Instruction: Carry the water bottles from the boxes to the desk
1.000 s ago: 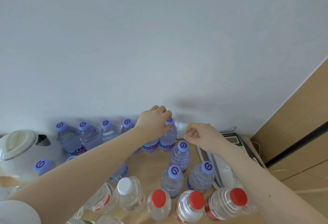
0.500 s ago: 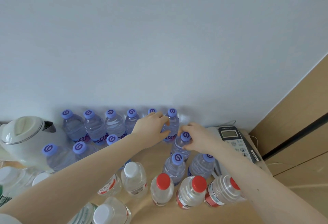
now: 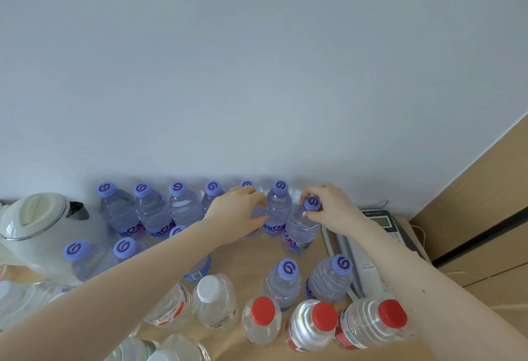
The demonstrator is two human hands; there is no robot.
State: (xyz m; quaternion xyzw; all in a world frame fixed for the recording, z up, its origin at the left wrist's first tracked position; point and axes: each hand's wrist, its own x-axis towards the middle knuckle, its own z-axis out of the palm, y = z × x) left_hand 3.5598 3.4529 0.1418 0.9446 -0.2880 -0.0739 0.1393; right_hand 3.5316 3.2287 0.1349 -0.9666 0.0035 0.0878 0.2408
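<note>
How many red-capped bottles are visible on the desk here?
3, in a row nearest the camera on the desk: left bottle, middle bottle, right bottle by the phone. More may be hidden under the arms or out of frame.

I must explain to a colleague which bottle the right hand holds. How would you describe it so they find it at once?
Start at the grey desk phone at the right end of the desk, by the wall. Just left of it stands a purple-capped bottle, slightly in front of the back row. Alone among its neighbours, it has the right hand pinching its cap from above.
</note>
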